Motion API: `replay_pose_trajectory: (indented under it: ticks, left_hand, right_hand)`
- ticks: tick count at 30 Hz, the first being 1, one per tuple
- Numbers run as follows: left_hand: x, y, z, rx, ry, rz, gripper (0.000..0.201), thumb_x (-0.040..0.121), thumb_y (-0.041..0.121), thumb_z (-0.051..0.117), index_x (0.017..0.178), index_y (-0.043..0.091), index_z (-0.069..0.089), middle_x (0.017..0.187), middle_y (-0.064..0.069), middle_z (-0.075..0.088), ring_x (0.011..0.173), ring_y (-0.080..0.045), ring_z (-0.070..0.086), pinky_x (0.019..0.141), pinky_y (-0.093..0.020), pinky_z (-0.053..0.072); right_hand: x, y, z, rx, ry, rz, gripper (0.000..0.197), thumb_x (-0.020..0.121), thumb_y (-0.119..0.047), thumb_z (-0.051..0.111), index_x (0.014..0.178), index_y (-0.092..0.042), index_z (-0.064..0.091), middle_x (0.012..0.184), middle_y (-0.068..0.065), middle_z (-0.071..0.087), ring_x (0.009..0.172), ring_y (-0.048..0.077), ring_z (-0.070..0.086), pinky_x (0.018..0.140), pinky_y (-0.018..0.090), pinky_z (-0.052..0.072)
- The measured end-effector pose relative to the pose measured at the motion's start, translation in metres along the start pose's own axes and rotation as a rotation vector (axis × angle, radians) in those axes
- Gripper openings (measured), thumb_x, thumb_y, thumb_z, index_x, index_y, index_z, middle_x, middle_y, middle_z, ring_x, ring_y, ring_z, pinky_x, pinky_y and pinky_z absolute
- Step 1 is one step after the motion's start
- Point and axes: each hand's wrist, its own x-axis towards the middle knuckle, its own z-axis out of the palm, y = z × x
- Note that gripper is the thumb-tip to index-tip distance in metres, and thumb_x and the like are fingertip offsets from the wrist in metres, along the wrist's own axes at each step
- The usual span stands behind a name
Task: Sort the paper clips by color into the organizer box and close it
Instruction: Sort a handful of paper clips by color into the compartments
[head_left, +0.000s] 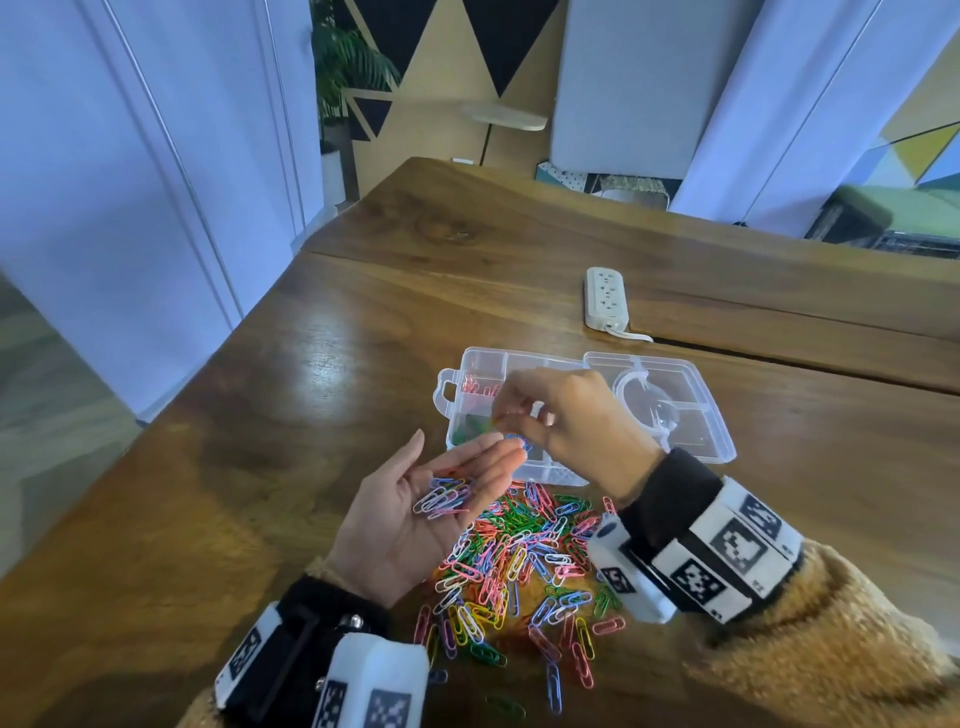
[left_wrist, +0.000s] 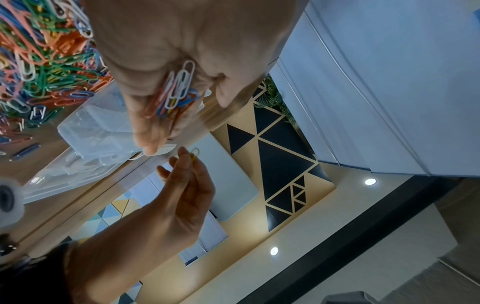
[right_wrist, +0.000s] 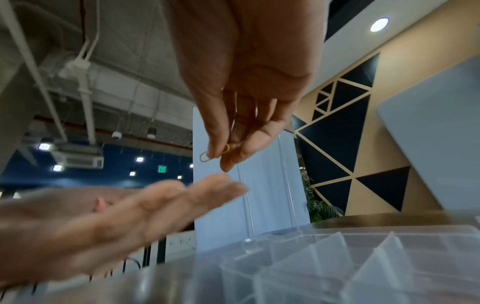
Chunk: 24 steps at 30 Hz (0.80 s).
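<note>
A clear organizer box lies open on the wooden table, its lid folded out to the right. A few pink clips and green clips lie in its left compartments. My left hand is palm up with straight fingers, carrying a small heap of mixed clips. My right hand hovers above the box and pinches a yellow clip between thumb and fingertips. A large pile of colored clips is spread in front of the box.
A white power strip with its cable lies beyond the box. A seam runs across the table to the right. The table's left edge drops off near my left arm. White panels, a plant and a patterned wall stand behind.
</note>
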Motion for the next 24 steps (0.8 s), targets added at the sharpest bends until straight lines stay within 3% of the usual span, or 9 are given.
replay_pose_trajectory:
  ticks: [3,5,8,10,14,16,18,22,24]
  left_hand:
    - [0.001,-0.002,0.0,-0.036,-0.029,-0.006,0.069,0.08,0.032,0.069,0.122,-0.021,0.051,0.127,-0.038,0.051,0.11,-0.048,0.058,0.091,-0.055,0.047]
    - [0.003,-0.003,0.0,-0.006,-0.016,0.005,0.075,0.079,0.037,0.068,0.124,-0.02,0.047,0.125,-0.038,0.052,0.109,-0.048,0.058,0.088,-0.057,0.046]
    - [0.005,-0.005,0.005,0.004,-0.095,-0.024,0.077,0.071,0.034,0.079,0.119,-0.02,0.053,0.136,-0.029,0.045,0.119,-0.046,0.051,0.093,-0.057,0.045]
    - [0.006,-0.006,0.004,0.012,-0.126,-0.047,0.078,0.08,0.041,0.07,0.126,-0.018,0.048,0.144,-0.026,0.037,0.128,-0.044,0.043,0.101,-0.056,0.04]
    - [0.011,-0.008,0.001,0.067,-0.188,-0.051,0.081,0.091,0.049,0.048,0.135,-0.018,0.035,0.147,-0.032,0.028,0.139,-0.041,0.028,0.116,-0.052,0.022]
    - [0.014,-0.011,0.001,0.048,-0.25,-0.06,0.08,0.096,0.05,0.04,0.136,-0.018,0.031,0.148,-0.031,0.028,0.138,-0.042,0.032,0.114,-0.052,0.024]
    - [0.016,-0.015,0.0,0.034,-0.288,-0.059,0.077,0.098,0.049,0.034,0.136,-0.019,0.032,0.139,-0.034,0.039,0.129,-0.043,0.042,0.109,-0.049,0.03]
    - [0.018,-0.018,-0.002,0.09,-0.244,-0.044,0.074,0.099,0.047,0.032,0.125,-0.021,0.043,0.128,-0.03,0.048,0.128,-0.038,0.042,0.114,-0.041,0.024]
    - [0.019,-0.018,-0.002,0.074,-0.218,-0.056,0.071,0.099,0.044,0.034,0.124,-0.022,0.044,0.125,-0.03,0.049,0.125,-0.037,0.045,0.11,-0.043,0.03]
  right_hand:
    - [-0.011,-0.01,-0.004,0.153,0.002,0.025,0.012,0.081,-0.008,0.067,0.088,-0.017,0.069,0.072,-0.014,0.062,0.072,-0.006,0.058,0.068,0.005,0.042]
    - [-0.019,-0.014,-0.003,0.229,-0.006,0.045,0.017,0.083,-0.008,0.066,0.095,-0.02,0.07,0.078,-0.012,0.067,0.078,-0.001,0.061,0.072,0.007,0.044]
    - [-0.028,-0.014,-0.001,0.221,0.006,0.059,0.013,0.082,-0.007,0.065,0.088,-0.018,0.07,0.073,-0.014,0.064,0.074,0.006,0.06,0.07,0.015,0.046]
    - [-0.03,-0.011,-0.002,0.213,-0.009,0.107,0.008,0.081,-0.01,0.068,0.085,-0.016,0.067,0.068,-0.014,0.06,0.071,0.007,0.058,0.067,0.016,0.046]
    - [-0.031,-0.007,-0.004,0.15,-0.026,0.042,0.012,0.075,-0.013,0.074,0.083,-0.013,0.066,0.072,-0.008,0.062,0.067,-0.008,0.052,0.065,0.012,0.041]
    - [-0.032,-0.008,-0.004,0.132,-0.031,0.003,0.012,0.073,-0.01,0.074,0.082,-0.012,0.066,0.075,-0.003,0.062,0.069,-0.011,0.05,0.065,0.01,0.039]
    - [-0.033,-0.009,-0.003,0.116,-0.06,-0.017,0.012,0.073,-0.009,0.074,0.081,-0.013,0.065,0.075,-0.005,0.059,0.072,-0.011,0.048,0.065,0.009,0.038]
    - [-0.033,-0.009,0.002,0.086,-0.146,-0.043,0.011,0.075,-0.011,0.072,0.082,-0.014,0.065,0.082,-0.004,0.062,0.075,-0.01,0.045,0.065,0.007,0.035]
    - [-0.032,-0.008,0.002,0.07,-0.16,-0.056,0.01,0.075,-0.011,0.071,0.083,-0.013,0.064,0.083,-0.006,0.063,0.074,-0.005,0.044,0.066,0.008,0.035]
